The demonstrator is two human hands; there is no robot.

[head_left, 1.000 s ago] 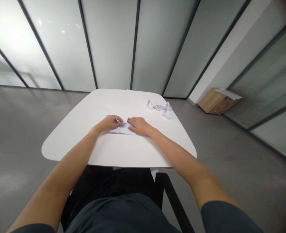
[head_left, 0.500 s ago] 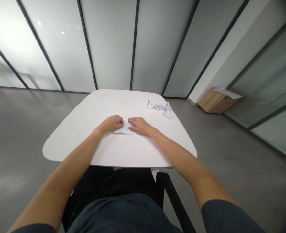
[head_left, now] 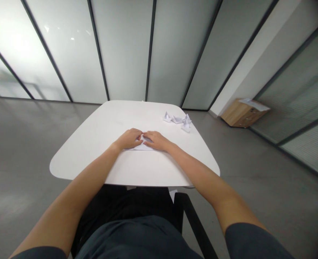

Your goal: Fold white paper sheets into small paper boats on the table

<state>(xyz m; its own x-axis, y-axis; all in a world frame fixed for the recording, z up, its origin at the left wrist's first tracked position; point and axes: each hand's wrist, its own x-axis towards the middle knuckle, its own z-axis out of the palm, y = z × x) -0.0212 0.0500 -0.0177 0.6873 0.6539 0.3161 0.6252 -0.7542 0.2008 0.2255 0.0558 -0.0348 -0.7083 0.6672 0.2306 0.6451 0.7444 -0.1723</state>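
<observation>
The left hand (head_left: 130, 139) sits curved over the near end of a folded white paper sheet (head_left: 140, 145), its fingertips bearing down; whether it also pinches the paper is hidden from this view. The right hand (head_left: 156, 140) lies open and nearly flat, its fingers (head_left: 147, 136) resting on the sheet and reaching toward the left hand, with only a narrow gap between the two sets of fingertips.

Most of the sheet is covered by the hands. Only a pale triangular point shows between them, with a long creased strip below, and it lies flat on the white worktop (head_left: 94, 154). Pressing evenly from both sides, as the hands do here, seems a good way to keep the layers from sliding and to make a crease sharp. Fingertips work best close to the edge being held.

Beyond the hands, near the worktop's far right corner, lie several small folded paper shapes (head_left: 177, 119), bunched together and touching. Farther out, a wooden cabinet (head_left: 241, 118) with papers (head_left: 254, 104) on top stands on the grey floor (head_left: 21, 172) beside frosted glass panels (head_left: 123, 50).
</observation>
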